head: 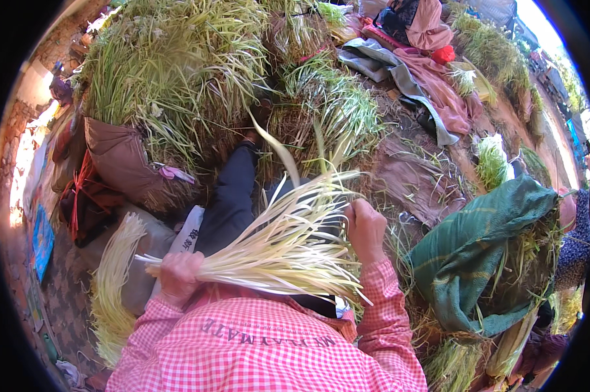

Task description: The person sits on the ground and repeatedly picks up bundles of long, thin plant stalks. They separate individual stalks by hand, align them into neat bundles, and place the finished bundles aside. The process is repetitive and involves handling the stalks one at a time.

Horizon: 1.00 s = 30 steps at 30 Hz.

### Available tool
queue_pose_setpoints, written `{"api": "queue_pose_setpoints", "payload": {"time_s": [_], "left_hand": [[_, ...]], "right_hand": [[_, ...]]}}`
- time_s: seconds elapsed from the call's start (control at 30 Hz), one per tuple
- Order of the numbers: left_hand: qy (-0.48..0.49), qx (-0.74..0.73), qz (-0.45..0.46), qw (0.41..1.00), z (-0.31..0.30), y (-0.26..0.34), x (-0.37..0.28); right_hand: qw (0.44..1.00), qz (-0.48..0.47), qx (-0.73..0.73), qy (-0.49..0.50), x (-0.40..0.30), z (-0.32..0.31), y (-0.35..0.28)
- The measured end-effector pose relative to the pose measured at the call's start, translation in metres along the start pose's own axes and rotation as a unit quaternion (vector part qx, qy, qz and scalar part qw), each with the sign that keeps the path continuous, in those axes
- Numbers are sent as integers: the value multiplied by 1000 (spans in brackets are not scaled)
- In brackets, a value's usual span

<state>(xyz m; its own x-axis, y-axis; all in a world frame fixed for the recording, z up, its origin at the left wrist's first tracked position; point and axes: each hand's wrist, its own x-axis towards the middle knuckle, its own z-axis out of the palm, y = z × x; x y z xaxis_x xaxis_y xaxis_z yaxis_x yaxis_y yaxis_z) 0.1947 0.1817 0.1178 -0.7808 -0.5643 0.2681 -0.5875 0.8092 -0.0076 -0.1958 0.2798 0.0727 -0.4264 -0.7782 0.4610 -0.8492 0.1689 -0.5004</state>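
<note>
My left hand (180,274) grips a bunch of long, pale yellow-white blanched leaves (275,240) near its narrow base. The bunch fans out to the right across my lap, and a few strands rise blurred above it. Beside the leaf tips is my right hand (367,226), raised with its fingers curled. Whether a leaf lies between those fingers is hidden. Left of my left hand, a second pile of pale leaves (116,289) drapes over a grey covered bundle (145,245). A white strip with dark writing (189,230) slants between my left hand and my leg.
Large heaps of green-tipped leafy stalks (177,73) and a smaller rooted heap (324,108) lie ahead. A green cloth (481,255) covers stalks on the right. Brown cloth (118,152) and red string (79,181) are at left. Crumpled cloths (422,83) lie ahead right.
</note>
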Motion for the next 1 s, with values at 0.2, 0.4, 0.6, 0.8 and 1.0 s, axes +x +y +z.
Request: {"api": "queue_pose_setpoints", "payload": {"time_s": [0.2,0.4,0.6,0.8,1.0], "left_hand": [[16,1,22,1000,-6,5,12],[9,30,10,999,-8,-18,-6],[-17,14,-4,1000,-2,-18,-18],[-16,12,-7,1000,-4,-16,-14],[-15,7,-2,1000,0,-17,-10]], "right_hand": [[996,90,-3,-25,-6,17,9],[951,278,-131,-27,-26,12,103],[985,135,-3,109,-19,-44,53],[971,44,229,-47,12,-51,-9],[913,139,314,-220,17,-19,-5]]}}
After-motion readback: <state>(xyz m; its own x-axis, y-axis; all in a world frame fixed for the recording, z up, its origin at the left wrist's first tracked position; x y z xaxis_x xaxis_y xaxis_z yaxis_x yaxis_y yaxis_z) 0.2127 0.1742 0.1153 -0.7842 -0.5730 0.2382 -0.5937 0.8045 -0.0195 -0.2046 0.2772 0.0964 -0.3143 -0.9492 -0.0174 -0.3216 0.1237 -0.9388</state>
